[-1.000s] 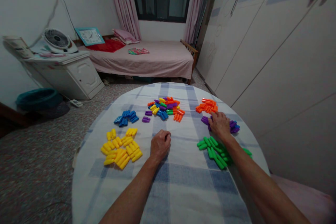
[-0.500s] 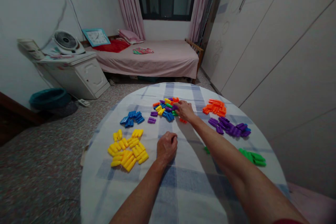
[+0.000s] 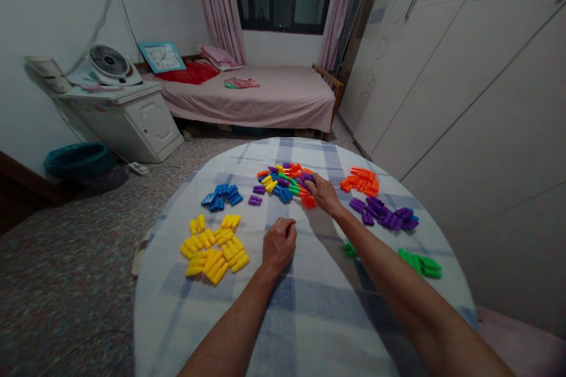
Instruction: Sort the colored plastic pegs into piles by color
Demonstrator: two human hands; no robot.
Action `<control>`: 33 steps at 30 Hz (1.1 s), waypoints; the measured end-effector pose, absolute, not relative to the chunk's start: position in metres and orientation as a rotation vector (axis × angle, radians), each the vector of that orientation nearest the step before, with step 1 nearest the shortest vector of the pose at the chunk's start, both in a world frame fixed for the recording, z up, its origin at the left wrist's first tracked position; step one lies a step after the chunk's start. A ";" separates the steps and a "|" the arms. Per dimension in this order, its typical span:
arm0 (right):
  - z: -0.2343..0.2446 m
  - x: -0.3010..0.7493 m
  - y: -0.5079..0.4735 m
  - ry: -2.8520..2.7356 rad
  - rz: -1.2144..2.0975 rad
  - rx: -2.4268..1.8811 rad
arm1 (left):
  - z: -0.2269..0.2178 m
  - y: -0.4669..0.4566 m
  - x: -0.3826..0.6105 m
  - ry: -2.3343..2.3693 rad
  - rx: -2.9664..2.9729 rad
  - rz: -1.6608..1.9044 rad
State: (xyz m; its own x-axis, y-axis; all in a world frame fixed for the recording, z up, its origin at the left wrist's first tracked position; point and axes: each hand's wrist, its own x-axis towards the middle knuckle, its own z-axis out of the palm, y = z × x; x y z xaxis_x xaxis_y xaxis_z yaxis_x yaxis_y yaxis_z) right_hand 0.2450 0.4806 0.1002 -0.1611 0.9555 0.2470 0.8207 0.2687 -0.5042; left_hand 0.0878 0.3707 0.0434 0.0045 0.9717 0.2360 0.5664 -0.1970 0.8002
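Note:
My right hand (image 3: pixel 322 193) reaches to the right edge of a mixed pile of small plastic tube-like pieces (image 3: pixel 283 181). Its fingers are closed on a purple plastic piece (image 3: pixel 305 177) at the fingertips. Orange pieces (image 3: pixel 308 202) lie just below those fingers. My left hand (image 3: pixel 280 241) rests on the tablecloth in a loose fist, nearer to me than the pile, and nothing shows in it. To its left lie yellow pieces (image 3: pixel 214 252), with blue pieces (image 3: pixel 222 197) farther back. Orange (image 3: pixel 360 181), purple (image 3: pixel 384 214) and green pieces (image 3: pixel 420 263) form groups on the right.
A checked cloth covers the round table (image 3: pixel 283 318). Two purple pairs (image 3: pixel 255 200) lie at the pile's left, and a green piece (image 3: pixel 349 249) sits beside my right forearm. Beyond the table stand a bed (image 3: pixel 274 94), a white cabinet (image 3: pixel 154 123) and a wardrobe (image 3: pixel 464 100).
My right hand has shifted slightly right and toward me, uncovering more of the pile's orange and green pieces. My left hand stays nearly in place. The view has moved slightly.

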 end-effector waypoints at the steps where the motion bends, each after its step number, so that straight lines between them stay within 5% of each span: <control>1: 0.101 0.247 0.469 -1.993 0.508 -1.525 | 0.044 0.372 0.087 1.552 1.723 1.147; 5: 0.097 0.241 0.418 -1.953 1.032 -1.222 | 0.047 0.374 0.085 1.409 1.437 1.283; 13: 0.063 0.226 0.376 -1.597 1.159 -1.214 | 0.051 0.377 0.082 1.273 1.425 1.312; 27: 0.069 0.232 0.378 -1.191 0.752 -1.388 | 0.044 0.383 0.074 1.448 1.105 1.548; 33: 0.069 0.218 0.373 -1.183 0.969 -1.128 | 0.051 0.374 0.088 1.270 1.310 1.371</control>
State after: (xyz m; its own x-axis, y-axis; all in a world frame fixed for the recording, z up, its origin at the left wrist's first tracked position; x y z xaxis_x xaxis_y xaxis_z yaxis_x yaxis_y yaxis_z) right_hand 0.2177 0.3727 0.0692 0.1430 0.9716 0.1886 0.0065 0.1897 -0.9818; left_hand 0.0885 0.3745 0.0512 -0.1089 0.9829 0.1485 0.0729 -0.1411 0.9873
